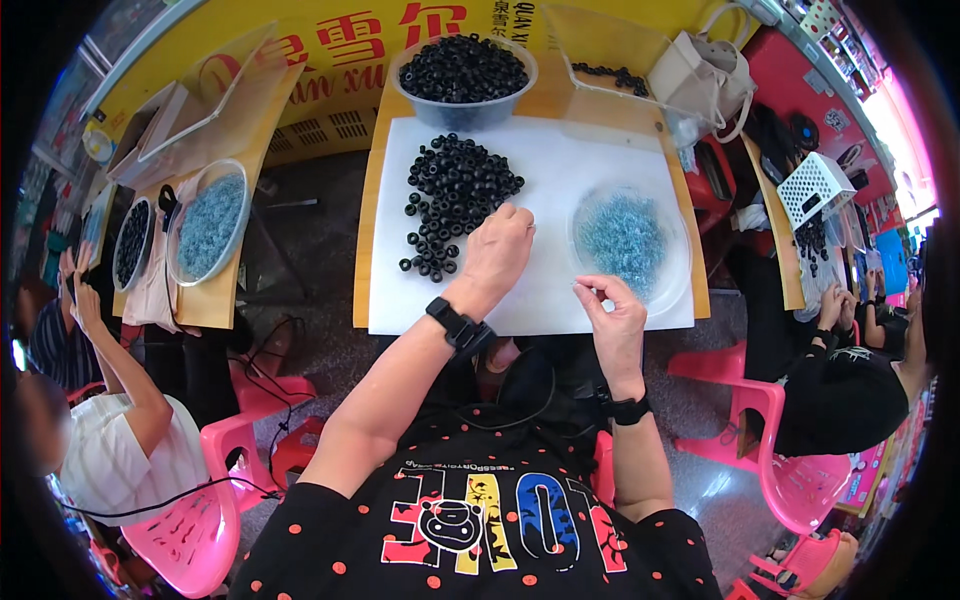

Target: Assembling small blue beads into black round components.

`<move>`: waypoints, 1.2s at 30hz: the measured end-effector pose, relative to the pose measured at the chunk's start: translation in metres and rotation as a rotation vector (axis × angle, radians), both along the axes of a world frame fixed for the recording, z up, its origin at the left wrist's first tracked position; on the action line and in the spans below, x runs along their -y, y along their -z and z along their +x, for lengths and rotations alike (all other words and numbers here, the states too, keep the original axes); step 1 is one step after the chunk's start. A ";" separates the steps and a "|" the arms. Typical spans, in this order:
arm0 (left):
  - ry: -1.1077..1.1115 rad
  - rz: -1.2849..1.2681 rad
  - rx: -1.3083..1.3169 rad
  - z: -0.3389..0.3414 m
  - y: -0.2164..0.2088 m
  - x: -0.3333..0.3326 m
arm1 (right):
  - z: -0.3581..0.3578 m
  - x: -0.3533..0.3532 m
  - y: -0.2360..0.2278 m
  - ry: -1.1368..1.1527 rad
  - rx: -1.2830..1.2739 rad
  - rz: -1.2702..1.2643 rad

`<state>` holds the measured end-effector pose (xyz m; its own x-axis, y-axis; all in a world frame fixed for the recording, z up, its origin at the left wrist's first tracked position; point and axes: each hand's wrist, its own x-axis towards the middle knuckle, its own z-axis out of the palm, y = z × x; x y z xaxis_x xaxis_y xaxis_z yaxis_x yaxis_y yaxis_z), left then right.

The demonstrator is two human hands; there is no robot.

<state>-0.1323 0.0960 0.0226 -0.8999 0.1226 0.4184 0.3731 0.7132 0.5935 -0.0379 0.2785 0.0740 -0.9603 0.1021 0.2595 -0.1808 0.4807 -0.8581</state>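
Head view: a person's two bare hands are over a white sheet [545, 165] on a wooden worktop [365, 285]. Left hand [498, 252] is at the lower right of a loose pile of black beads [460, 185], which lies on the left half of the sheet and scatters toward its lower part. Its fingers are bent inward; whether they grip anything cannot be told, the back of the hand hiding most of them. Right hand [615, 318] is at the lower left of a clear tray [676, 284], thumb and forefinger closed tip to tip; anything between them is too small to identify. Blue pieces [622, 240] lie heaped in the tray, on the right half of the sheet. A tub [465, 116] heaped with further black beads stands at the far edge of the sheet; a clear box [620, 110] is to its right, with a pale bag [700, 78] beyond. Dark bands are worn on both wrists. Co-worker in a white top [130, 440] sits at left on a pink chair [190, 535]; co-worker in black [845, 400] sits at right, near a white basket [815, 190]
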 end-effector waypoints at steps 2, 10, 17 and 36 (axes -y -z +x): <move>0.005 -0.156 0.047 -0.008 0.008 0.000 | 0.001 0.005 -0.003 -0.022 0.013 -0.029; 0.267 1.032 0.752 0.024 -0.022 0.034 | -0.010 0.007 0.008 -0.090 0.154 -0.446; 0.439 1.698 1.007 0.073 -0.031 0.045 | -0.011 0.047 -0.013 -0.194 0.208 -0.602; 0.251 1.748 0.925 0.091 -0.005 0.059 | -0.012 0.074 -0.006 -0.288 -0.046 -0.021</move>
<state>-0.0415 0.0373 0.0276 -0.9052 0.3063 -0.2946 -0.4190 -0.7590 0.4984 -0.0502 0.2041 0.0799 -0.9378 -0.1678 0.3038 -0.3461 0.3863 -0.8550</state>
